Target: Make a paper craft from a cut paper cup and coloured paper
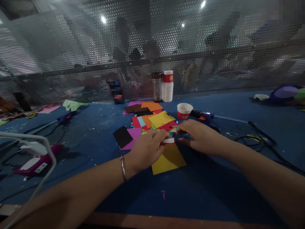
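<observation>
My left hand (149, 148) is closed, its fingertips on a small white piece with a red edge (169, 141). This piece lies over the far part of a mustard-yellow paper sheet (169, 161). A silver bangle (123, 168) circles my left wrist. Just right of the small piece, my right hand (197, 136) hovers with its thumb and fingers apart, and nothing shows between them. Beyond both hands spreads a pile of coloured paper, with a bright yellow sheet (161, 119) on top. A black square (122, 136) overlaps a purple sheet (135, 135) to the left.
A red-and-white paper cup (184, 111) stands beside a glue gun (206, 117). Farther back are a stack of cups (168, 90) and a clear bottle (157, 89). Cables (264, 143) run at right; a purple power strip (39, 161) and another glue gun (66, 117) lie left.
</observation>
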Available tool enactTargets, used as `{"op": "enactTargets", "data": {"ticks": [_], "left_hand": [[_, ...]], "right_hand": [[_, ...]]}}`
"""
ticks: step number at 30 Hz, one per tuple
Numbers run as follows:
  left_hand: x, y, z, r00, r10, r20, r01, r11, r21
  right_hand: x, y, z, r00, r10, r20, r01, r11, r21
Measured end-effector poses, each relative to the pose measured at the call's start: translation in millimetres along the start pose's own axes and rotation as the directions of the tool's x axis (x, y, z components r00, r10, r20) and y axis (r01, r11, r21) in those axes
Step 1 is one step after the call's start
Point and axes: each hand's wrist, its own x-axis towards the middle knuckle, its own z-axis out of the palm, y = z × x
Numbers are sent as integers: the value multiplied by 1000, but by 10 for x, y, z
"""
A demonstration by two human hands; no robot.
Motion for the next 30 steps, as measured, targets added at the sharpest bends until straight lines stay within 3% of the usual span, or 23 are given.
{"op": "enactTargets", "data": {"ticks": [4,9,20,23,30], "left_hand": [[-15,11,82,996,49,75,-61,984,169],[-31,51,144,981,164,104,-186,947,264],[-126,174,-5,954,248,167,-252,968,4],[-146,179,-32,941,276,197,-283,959,7],[-160,166,15,971,192,146,-205,975,86]], "right_hand": [[-1,26,-11,999,17,47,-16,1000,-9],[-6,21,-11,992,-6,127,2,1000,26],[-10,-7,-57,982,-34,187,31,999,19],[-17,12,-55,982,-35,186,31,999,24],[-33,35,-51,982,-31,186,29,999,18]]}}
